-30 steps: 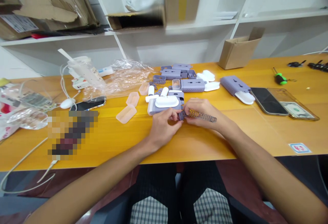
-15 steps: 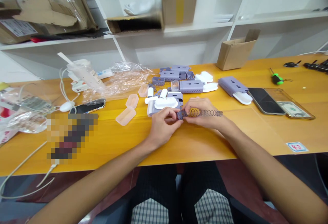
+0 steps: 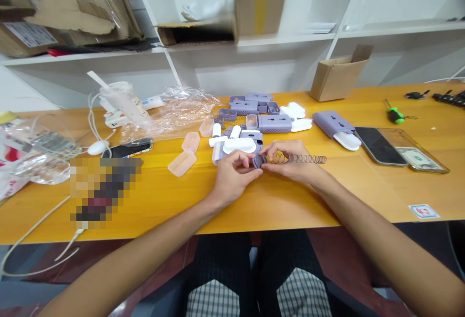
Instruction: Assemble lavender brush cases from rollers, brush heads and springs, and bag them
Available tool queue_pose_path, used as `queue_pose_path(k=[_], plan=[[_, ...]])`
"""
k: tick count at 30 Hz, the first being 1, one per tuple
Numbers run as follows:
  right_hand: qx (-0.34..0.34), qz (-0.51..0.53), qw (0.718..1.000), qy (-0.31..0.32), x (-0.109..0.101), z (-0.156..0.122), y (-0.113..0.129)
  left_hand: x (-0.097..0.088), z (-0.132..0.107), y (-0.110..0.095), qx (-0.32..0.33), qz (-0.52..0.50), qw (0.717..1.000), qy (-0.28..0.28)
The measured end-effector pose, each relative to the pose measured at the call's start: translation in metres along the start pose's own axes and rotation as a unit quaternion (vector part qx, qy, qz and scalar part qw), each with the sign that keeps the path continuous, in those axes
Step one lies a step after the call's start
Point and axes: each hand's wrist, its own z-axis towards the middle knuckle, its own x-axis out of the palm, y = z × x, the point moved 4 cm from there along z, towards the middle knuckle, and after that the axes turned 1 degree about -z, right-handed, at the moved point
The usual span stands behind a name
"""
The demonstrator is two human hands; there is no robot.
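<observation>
Just in front of the pile, my left hand [image 3: 232,176] is closed, thumb and fingers pinching a small purple-grey plastic part [image 3: 259,162]. My right hand [image 3: 290,159] is closed too, its fingertips at the right side of that part. A thin metal coil spring [image 3: 301,158] comes out of its grip and stretches to the right, past the wrist. The end of the spring inside the fingers is hidden. Behind my hands lie a white brush head [image 3: 239,145] with bristles up and a purple-grey perforated case [image 3: 275,123].
More purple-grey cases [image 3: 244,107] and white brush pieces [image 3: 292,110] lie behind. Left are clear peach trays [image 3: 182,163] and crumpled plastic film [image 3: 185,109]. At right are another case [image 3: 332,122], a phone [image 3: 380,145], a phone cover holding a banknote [image 3: 417,158] and a green-handled screwdriver [image 3: 395,115].
The small purple-grey part has turned between my fingers. The spring now reaches further right and its coils look more spread. The whole view has shifted slightly.
</observation>
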Motion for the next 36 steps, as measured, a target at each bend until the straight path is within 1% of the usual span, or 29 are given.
queue_pose_path(k=[4, 8, 11, 15, 18, 21, 24, 26, 30, 33, 36], plan=[[-0.021, 0.010, 1.000, -0.016, 0.000, -0.001, 0.000, -0.001, 0.000, -0.001, -0.003, -0.017, 1.000, -0.007], [-0.027, 0.008, 0.999, -0.022, 0.000, -0.002, 0.000, -0.001, 0.000, -0.001, 0.001, -0.051, 0.999, -0.012], [-0.019, 0.002, 1.000, -0.013, 0.001, -0.002, 0.002, -0.002, 0.001, 0.000, 0.003, -0.059, 0.998, -0.021], [-0.003, 0.011, 1.000, 0.000, 0.002, -0.003, 0.003, -0.002, 0.001, 0.001, 0.010, -0.034, 0.999, -0.033], [-0.003, 0.008, 1.000, -0.003, 0.002, -0.003, 0.005, -0.003, 0.000, 0.000, 0.009, -0.033, 0.999, -0.032], [-0.005, -0.005, 1.000, -0.017, 0.002, -0.004, 0.006, -0.003, -0.001, -0.002, -0.004, -0.060, 0.998, -0.035], [-0.022, -0.013, 0.999, -0.038, 0.002, -0.002, 0.010, -0.004, -0.002, -0.003, -0.008, -0.082, 0.995, -0.056], [-0.042, -0.018, 0.998, -0.040, 0.002, 0.000, 0.012, -0.004, -0.001, -0.003, -0.007, -0.083, 0.994, -0.067], [-0.061, -0.026, 0.997, -0.043, 0.001, 0.004, 0.015, -0.004, -0.001, -0.002, -0.007, -0.080, 0.994, -0.071], [-0.054, -0.016, 0.997, -0.047, -0.001, 0.005, 0.013, -0.003, 0.000, -0.003, -0.010, -0.091, 0.993, -0.072], [-0.042, 0.007, 0.998, -0.036, -0.001, 0.004, 0.009, -0.003, 0.001, -0.003, -0.015, -0.104, 0.992, -0.068]])
